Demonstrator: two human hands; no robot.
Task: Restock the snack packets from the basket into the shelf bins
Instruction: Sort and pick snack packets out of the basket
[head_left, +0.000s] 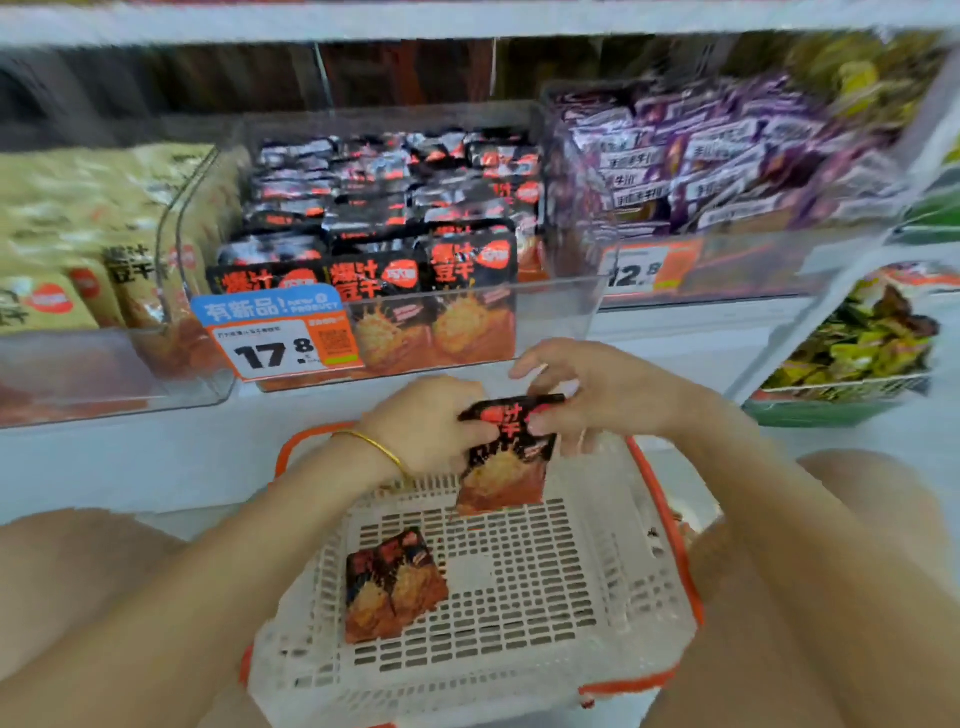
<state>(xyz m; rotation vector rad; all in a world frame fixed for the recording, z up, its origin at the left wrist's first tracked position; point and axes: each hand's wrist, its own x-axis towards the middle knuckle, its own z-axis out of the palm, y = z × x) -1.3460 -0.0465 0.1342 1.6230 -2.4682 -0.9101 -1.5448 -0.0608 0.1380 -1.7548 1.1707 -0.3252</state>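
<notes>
A white slatted basket (545, 613) with orange rim sits between my knees below the shelf. Over its far edge, my left hand (426, 421) and my right hand (587, 389) both grip the top of one black-and-orange snack packet (506, 467), which hangs upright. One or two more packets of the same kind (389, 584) lie on the basket floor at the left. Straight ahead on the shelf, a clear plastic bin (556, 317) is filled with rows of matching black packets (415, 218) and carries a 17.8 price tag (280, 338).
A clear bin of tan packets (78, 249) stands to the left, and a bin of purple packets (727, 166) with an orange price tag to the right. A container of green and mixed packets (857, 338) sits at far right. A white shelf board runs overhead.
</notes>
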